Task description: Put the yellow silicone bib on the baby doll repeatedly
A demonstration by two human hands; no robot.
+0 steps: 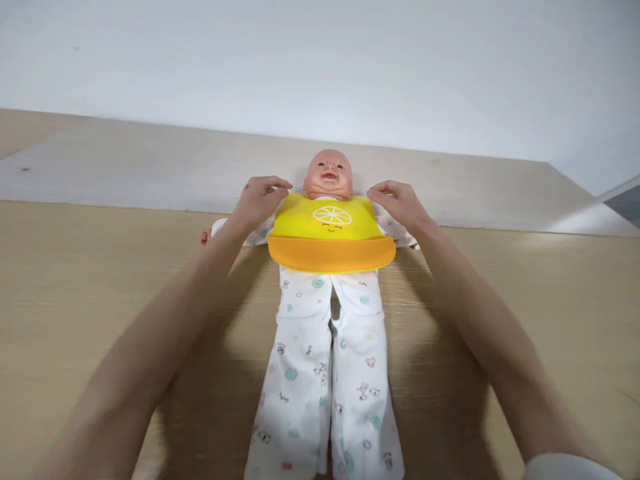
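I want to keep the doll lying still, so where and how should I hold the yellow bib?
Probably pinch the yellow bib by its upper corners, one from each side: they look thin and flank the doll's neck, while the orange pocket bulges across the bottom.

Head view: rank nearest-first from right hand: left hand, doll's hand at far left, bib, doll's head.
1. Bib: beside the right hand.
2. Doll's head: centre, above bib.
3. Left hand: opposite side of head.
4. Doll's hand: beyond left hand.

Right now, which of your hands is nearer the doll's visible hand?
Left. The left hand is inward of the doll's visible hand; the right hand is across the bib, by its opposite upper corner.
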